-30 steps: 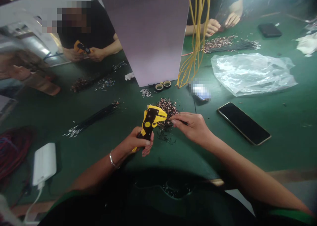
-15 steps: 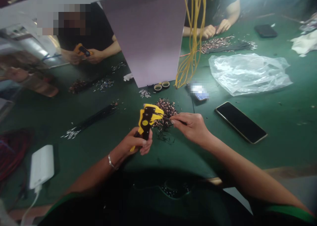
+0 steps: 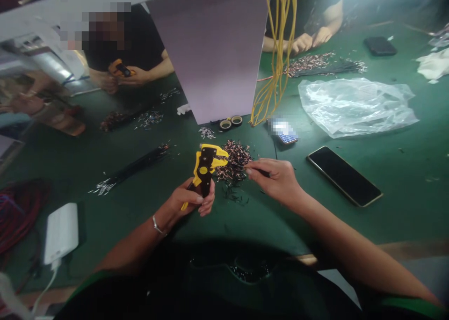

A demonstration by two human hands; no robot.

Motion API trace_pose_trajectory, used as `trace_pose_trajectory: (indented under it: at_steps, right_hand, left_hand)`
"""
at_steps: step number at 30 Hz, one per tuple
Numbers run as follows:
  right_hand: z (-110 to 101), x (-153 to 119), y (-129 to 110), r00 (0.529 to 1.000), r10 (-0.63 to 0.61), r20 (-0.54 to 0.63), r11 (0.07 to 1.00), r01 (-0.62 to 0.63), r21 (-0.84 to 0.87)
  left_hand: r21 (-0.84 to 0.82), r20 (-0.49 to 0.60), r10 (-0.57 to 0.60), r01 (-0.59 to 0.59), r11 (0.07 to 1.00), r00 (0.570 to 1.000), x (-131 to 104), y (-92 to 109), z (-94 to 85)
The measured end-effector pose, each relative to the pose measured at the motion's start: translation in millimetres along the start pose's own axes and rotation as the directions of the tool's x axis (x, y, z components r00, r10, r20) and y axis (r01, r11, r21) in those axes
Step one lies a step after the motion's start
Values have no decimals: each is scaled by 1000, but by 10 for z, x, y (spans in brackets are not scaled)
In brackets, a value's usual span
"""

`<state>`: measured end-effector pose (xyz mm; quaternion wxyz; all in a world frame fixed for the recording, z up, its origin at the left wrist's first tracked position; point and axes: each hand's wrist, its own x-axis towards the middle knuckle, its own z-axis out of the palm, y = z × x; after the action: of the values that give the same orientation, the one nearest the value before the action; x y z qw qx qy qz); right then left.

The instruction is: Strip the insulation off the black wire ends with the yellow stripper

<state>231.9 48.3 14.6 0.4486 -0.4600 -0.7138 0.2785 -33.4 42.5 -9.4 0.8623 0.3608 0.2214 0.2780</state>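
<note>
My left hand [image 3: 192, 198] is wrapped round the handles of a yellow and black wire stripper [image 3: 204, 170], its jaws pointing right. Between thumb and fingers, my right hand [image 3: 275, 176] pinches a thin wire [image 3: 238, 165]. The wire's end reaches left to the stripper's jaws; whether the jaws grip it I cannot tell. Under and behind the jaws lies a pile of short dark and copper-coloured wire scraps [image 3: 240, 150]. To the left, a bundle of black wires [image 3: 135, 166] with pale tips rests on the green table [image 3: 224, 229].
A phone [image 3: 343, 176] lies right, a lit phone [image 3: 286, 134] behind. Two tape rolls [image 3: 230, 122] sit by a pale panel [image 3: 210, 53]. Yellow cables [image 3: 277, 53] hang beside it. A plastic bag [image 3: 356, 107] and white power bank [image 3: 61, 233] are around. Co-workers' hands [image 3: 135, 76] work across the table.
The wire stripper has shifted slightly left and up, widening the gap between its jaws and my right hand. My right hand still pinches the wire. The whole view has moved a little.
</note>
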Motion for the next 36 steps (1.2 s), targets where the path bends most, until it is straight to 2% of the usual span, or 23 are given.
trace_pose_trajectory:
  at_steps: [6, 18, 29, 36]
  right_hand:
    - [8, -3, 8, 999, -32, 2, 999, 32, 26]
    - [16, -12, -43, 999, -32, 20, 999, 31, 25]
    - [9, -20, -74, 998, -62, 1, 998, 62, 25]
    - [3, -22, -71, 999, -31, -8, 999, 31, 8]
  left_hand:
    - [-41, 102, -72, 77, 996, 992, -3, -10, 37]
    - [-3, 162, -145, 147, 989, 976, 17, -2, 107]
    - [-21, 149, -136, 141, 990, 979, 30, 10, 105]
    - [-9, 142, -143, 146, 989, 979, 23, 9, 120]
